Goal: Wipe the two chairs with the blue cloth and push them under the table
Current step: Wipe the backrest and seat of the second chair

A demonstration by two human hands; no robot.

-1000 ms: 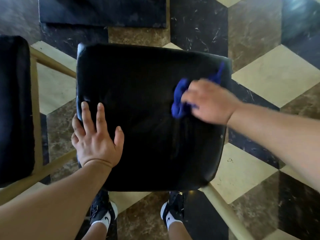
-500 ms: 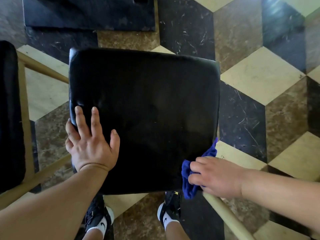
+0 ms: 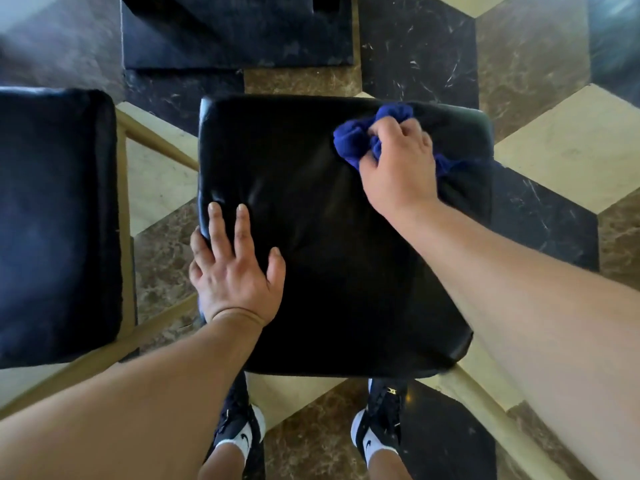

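Observation:
A chair with a black padded seat [image 3: 329, 271] and pale wooden frame stands directly below me. My right hand [image 3: 398, 168] grips the bunched blue cloth [image 3: 356, 136] and presses it on the seat's far right corner. My left hand [image 3: 235, 271] lies flat on the seat's left edge, fingers spread, holding nothing. A second black-seated chair [image 3: 55, 223] stands at the left, partly cut off by the frame.
A dark slab, perhaps the table's base [image 3: 235, 32], lies on the floor beyond the chair. The floor is patterned marble tile in cream, brown and black [image 3: 571, 143]. My two feet in black shoes [image 3: 377, 424] stand just behind the seat.
My right hand swept the blue cloth from the seat's right side down to the near right corner, then back up to the far right corner. My left hand stayed on the seat's left edge.

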